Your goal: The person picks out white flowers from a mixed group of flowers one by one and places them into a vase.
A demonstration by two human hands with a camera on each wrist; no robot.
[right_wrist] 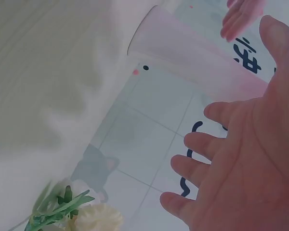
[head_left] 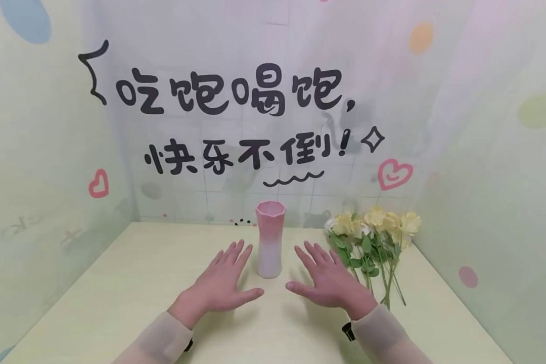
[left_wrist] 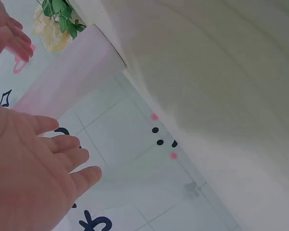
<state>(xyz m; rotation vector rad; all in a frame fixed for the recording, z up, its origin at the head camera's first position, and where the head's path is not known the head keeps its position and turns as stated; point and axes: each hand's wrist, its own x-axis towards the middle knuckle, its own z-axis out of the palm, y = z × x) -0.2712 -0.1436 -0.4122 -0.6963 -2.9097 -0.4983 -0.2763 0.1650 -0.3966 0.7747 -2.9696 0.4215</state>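
A tall vase [head_left: 270, 242], pink at its wavy rim and fading to white at the base, stands upright on the table. To its left my left hand [head_left: 220, 283] hovers palm down over the tabletop, fingers straight and thumb spread toward the vase. My right hand [head_left: 327, 280] mirrors it on the other side, with nothing in its grasp. Both wrist views show bare palms, the left palm [left_wrist: 29, 168] and the right palm [right_wrist: 250, 163], with the vase beyond the fingers. Just right of my right hand lies a bunch of cream-yellow flowers [head_left: 377, 222] with green stems.
The pale wooden table [head_left: 164, 253] meets a back wall sheet [head_left: 236, 151] printed with black characters and hearts. Similar printed sheets close in the left side [head_left: 41, 202] and right side [head_left: 496, 202]. The flower stems point toward the table's front.
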